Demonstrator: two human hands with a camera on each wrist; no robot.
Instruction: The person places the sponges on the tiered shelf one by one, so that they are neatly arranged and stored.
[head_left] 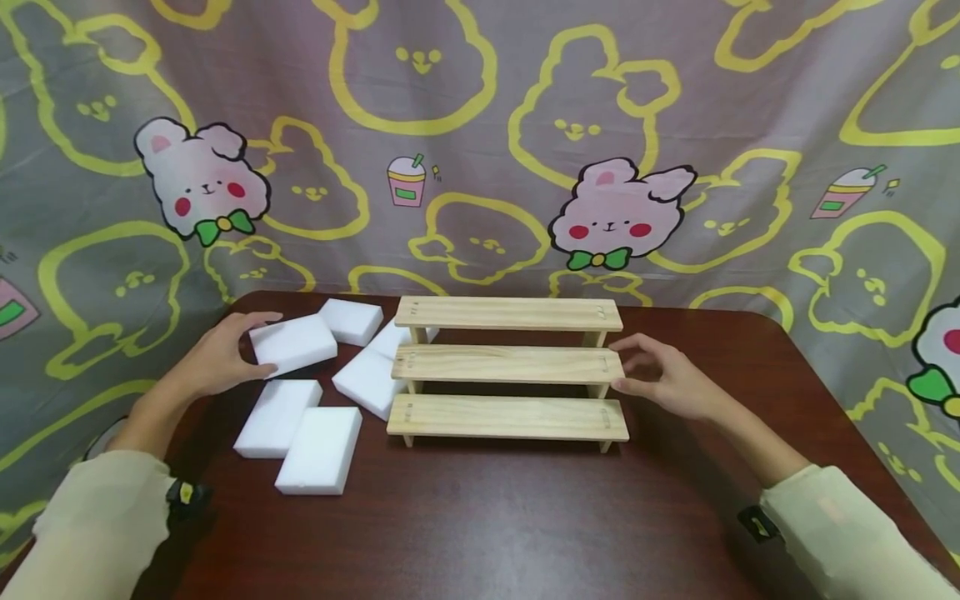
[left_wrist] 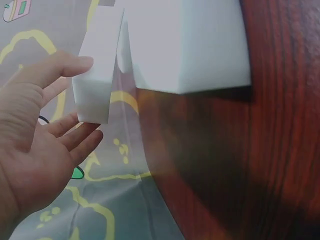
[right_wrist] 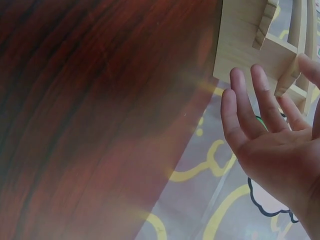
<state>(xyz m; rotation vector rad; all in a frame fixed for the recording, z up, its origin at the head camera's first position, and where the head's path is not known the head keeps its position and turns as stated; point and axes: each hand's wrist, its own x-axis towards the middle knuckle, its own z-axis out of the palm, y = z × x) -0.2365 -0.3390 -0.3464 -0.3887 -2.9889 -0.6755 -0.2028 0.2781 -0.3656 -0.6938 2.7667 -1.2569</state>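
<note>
White block (head_left: 296,344) in the fingers of the left hand (head_left: 221,354), over at the left of the frame: that is where my eye goes first. The thumb is clamped on its near edge and the fingers lie along the far one. From where I stand I can't tell whether it is fully off the desk (head_left: 487,517).

Five more blocks (head_left: 320,450) lie near it, left of centre, one partly hidden behind the wooden stand (head_left: 506,362). The stand sits in the middle of the frame, three shelves rising towards the patterned curtain (head_left: 300,50), with no block on any of them.

At the stand's right end, the right hand (head_left: 663,379) pinches the middle shelf, thumb on the front edge and forefinger behind; in the right wrist view the other fingers spread loosely.

I'd judge the step in hand to be picking up one block while the other hand steadies the stand. The next move seems to call for a gentle, even lift, bringing the block clear of the one just beyond it at upper right without nudging that neighbour. The right hand would need only a light hold, since a pull could slide the stand askew.
</note>
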